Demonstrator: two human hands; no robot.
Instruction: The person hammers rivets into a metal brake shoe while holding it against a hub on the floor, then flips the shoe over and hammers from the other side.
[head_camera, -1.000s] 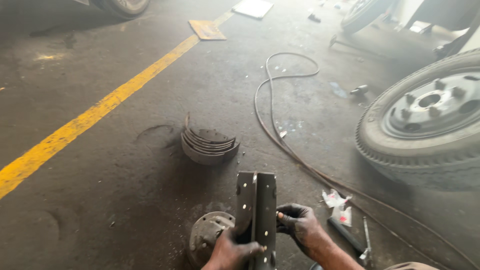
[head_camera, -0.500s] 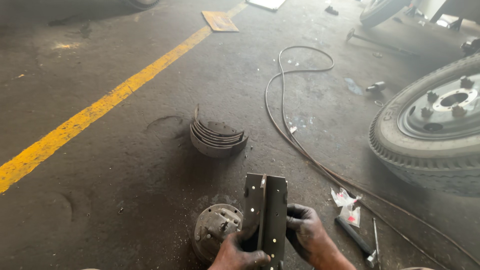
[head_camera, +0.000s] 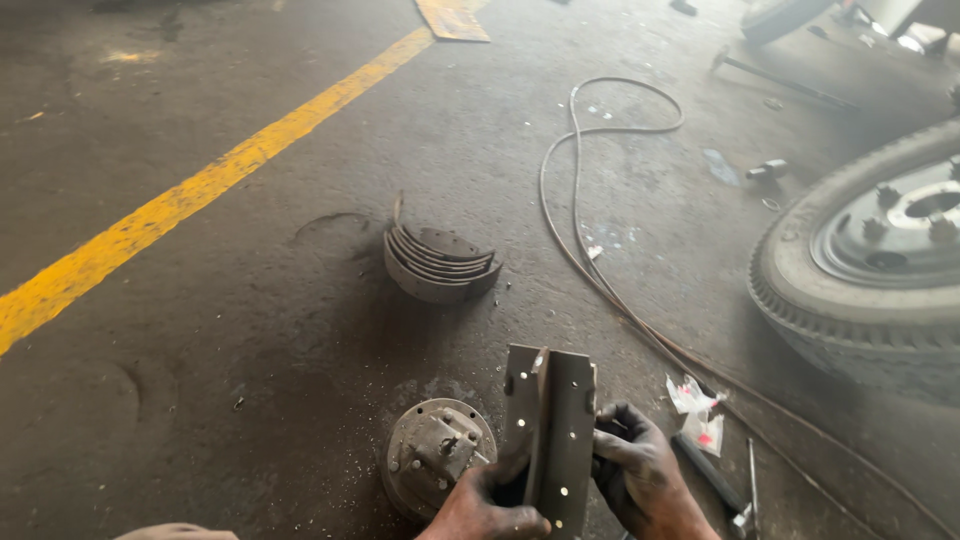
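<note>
Both greasy hands clamp a curved brake shoe (head_camera: 552, 440) upright on the concrete floor (head_camera: 250, 330), left hand (head_camera: 490, 505) low, right hand (head_camera: 635, 470) bracing its edge, seemingly steadying it beside the round hub (head_camera: 432, 455); stacked brake shoes (head_camera: 438, 262) lie beyond.

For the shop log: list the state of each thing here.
brake shoe: upright, held in both hands
left hand: gripping its lower edge
right hand: gripping its side
round hub: lying on the floor
stacked curved shoes: nested on the floor
hose: loose, trailing
wheel: lying flat
</note>
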